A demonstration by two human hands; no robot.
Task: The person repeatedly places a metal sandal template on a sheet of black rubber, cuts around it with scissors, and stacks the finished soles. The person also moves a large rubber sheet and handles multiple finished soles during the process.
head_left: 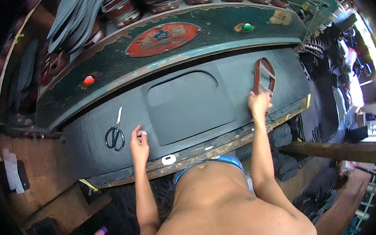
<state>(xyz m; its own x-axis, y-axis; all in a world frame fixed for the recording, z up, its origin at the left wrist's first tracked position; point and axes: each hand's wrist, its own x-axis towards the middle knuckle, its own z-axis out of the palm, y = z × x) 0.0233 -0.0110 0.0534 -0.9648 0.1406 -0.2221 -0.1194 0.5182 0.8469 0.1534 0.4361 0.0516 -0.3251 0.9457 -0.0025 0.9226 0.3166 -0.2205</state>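
Observation:
On the right of the dark work surface, my right hand (260,103) is closed round the near end of a reddish-brown, sole-shaped cutting die (256,75). The die is a hollow metal loop with cross braces inside. My left hand (139,145) is open and holds nothing, its fingers loosely bent, beside the left edge of a dark grey sheet (187,111) with a raised rounded border. To the left of that hand lies a pair of scissors (115,137) with black handles, blades pointing away from me.
Behind the work surface runs a worn green machine beam (221,29) with a red button (89,80) and a green button (247,27). Several dies (164,3) and grey sheets (72,21) rest above it. A white oval object (169,160) sits at the near edge.

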